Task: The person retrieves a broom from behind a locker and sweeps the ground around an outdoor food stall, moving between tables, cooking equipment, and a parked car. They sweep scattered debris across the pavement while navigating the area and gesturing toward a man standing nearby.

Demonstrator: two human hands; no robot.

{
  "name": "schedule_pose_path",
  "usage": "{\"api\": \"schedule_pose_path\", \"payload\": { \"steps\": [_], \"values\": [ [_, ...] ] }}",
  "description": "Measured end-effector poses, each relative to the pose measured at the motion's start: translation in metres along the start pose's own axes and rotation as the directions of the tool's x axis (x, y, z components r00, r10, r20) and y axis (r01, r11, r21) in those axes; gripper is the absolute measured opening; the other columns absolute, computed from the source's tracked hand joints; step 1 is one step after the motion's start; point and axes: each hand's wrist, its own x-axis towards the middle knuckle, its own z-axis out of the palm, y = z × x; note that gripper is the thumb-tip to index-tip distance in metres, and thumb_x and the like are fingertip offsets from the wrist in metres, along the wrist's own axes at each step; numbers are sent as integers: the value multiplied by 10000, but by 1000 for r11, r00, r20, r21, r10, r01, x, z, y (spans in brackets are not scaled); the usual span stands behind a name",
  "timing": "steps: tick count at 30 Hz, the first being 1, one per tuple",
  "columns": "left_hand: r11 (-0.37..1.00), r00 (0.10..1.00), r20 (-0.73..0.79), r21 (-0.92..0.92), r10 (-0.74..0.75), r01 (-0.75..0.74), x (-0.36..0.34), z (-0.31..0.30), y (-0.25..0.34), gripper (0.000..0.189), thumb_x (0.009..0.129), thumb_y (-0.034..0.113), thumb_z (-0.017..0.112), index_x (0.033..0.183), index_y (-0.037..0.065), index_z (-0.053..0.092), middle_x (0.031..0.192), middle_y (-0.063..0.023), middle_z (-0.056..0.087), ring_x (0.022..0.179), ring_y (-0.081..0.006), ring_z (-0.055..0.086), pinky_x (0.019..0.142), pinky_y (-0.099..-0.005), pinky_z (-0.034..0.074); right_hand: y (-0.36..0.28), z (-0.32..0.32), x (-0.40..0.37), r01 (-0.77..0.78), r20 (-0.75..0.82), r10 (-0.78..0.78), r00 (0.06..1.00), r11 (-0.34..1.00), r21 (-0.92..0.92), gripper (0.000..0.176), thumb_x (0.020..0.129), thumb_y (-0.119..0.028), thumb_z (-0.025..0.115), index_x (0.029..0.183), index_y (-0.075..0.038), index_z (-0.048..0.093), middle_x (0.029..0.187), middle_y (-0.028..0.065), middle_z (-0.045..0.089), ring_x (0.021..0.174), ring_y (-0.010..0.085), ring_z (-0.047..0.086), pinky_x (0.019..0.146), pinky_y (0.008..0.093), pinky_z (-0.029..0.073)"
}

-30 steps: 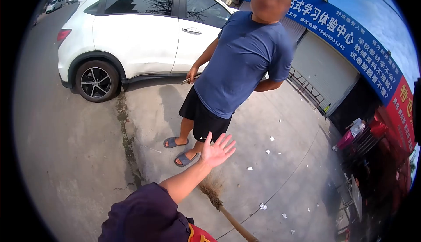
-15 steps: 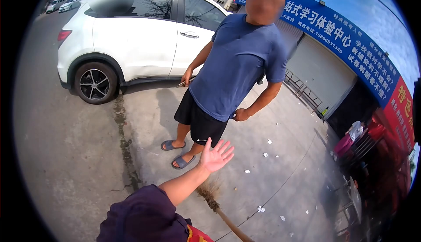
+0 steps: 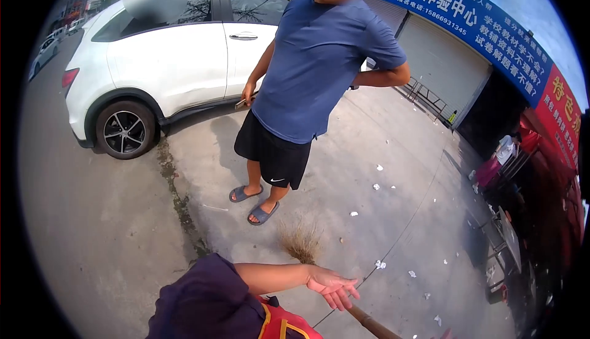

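Observation:
My left hand [image 3: 332, 286] reaches in from the lower left with its fingers apart and holds nothing. It is just over the upper handle side of a straw broom [image 3: 299, 242], whose bristles touch the pavement. The wooden handle [image 3: 372, 325] runs down to the bottom edge, and its far end is out of frame. A small blurred pink patch at the bottom edge may be part of my right hand [image 3: 446, 334]; what it holds is hidden.
A person [image 3: 319, 62] in a blue shirt stands ahead, a flat object in one hand. Behind is a parked white car [image 3: 169, 62]. White scraps [image 3: 380, 264] lie scattered on the pavement. Tables and a metal frame [image 3: 507, 234] stand at right, below shop signs.
My left hand has moved down and right, from palm raised to lower over the broom handle. The person's one arm has shifted behind their back. The view has shifted a little.

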Motion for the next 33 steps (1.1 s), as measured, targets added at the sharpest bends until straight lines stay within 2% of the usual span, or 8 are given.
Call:
{"api": "schedule_pose_path", "payload": {
  "steps": [3,6,11,17,20,25,28,33],
  "values": [
    [940,941,211,275,-264,202,26,-25,-25,542,842,449,344,1227,70,307,1179,-104,411,1043,-212,440,854,-321,372,-10,-1,5,-140,-46,145,988,985,98,459,791,-118,477,1183,42,300,1218,232,324,1065,314,407,871,384,362],
    [953,941,-328,302,83,21,24,-33,-28,533,845,437,347,1224,65,303,1185,-113,404,1049,-212,434,864,-327,367,-18,-7,-2,-248,24,247,969,964,95,607,772,-166,493,1247,31,170,1249,217,294,1127,321,338,914,396,319],
    [991,964,-252,-79,89,-112,41,-35,-23,474,851,377,371,1202,65,317,1148,-105,431,1009,-213,457,863,-331,378,-27,-2,-5,-156,-158,163,974,986,55,440,742,-101,456,1163,7,386,1069,211,492,1031,258,458,850,328,330],
    [988,935,-354,-151,-27,-28,72,-37,-17,478,829,358,438,1199,81,316,998,-83,498,832,-166,509,656,-266,433,3,-38,-23,-171,-9,171,985,985,8,549,692,-34,408,1214,66,271,1221,219,337,1152,284,320,962,375,166],
    [988,944,-322,-113,65,-107,104,6,18,476,825,353,451,1208,106,314,947,-63,496,759,-140,500,580,-242,414,-1,-40,-29,-208,-45,208,977,978,7,536,681,-29,406,1198,69,304,1232,220,320,1148,289,326,960,376,170],
    [955,966,252,296,-64,-14,106,99,43,469,826,331,453,1223,110,335,869,-40,503,725,-116,481,586,-222,393,0,-47,-33,-258,3,260,966,960,-108,547,658,-20,396,1192,67,318,1256,217,283,1148,293,329,963,375,172],
    [637,868,316,771,-382,-1,91,97,22,435,832,335,433,1183,81,396,886,-44,516,759,-128,498,632,-237,401,0,-46,-28,-263,-4,265,964,957,-123,555,649,-14,392,1193,65,318,1267,211,269,1149,292,329,965,373,169],
    [19,971,-25,999,-240,30,96,19,-32,462,812,370,447,1128,34,436,997,-93,527,880,-208,515,744,-299,403,-2,-40,-26,-253,-4,255,967,955,-158,520,647,-20,389,1159,71,362,1204,202,363,1175,296,286,963,374,172]
  ]
}}
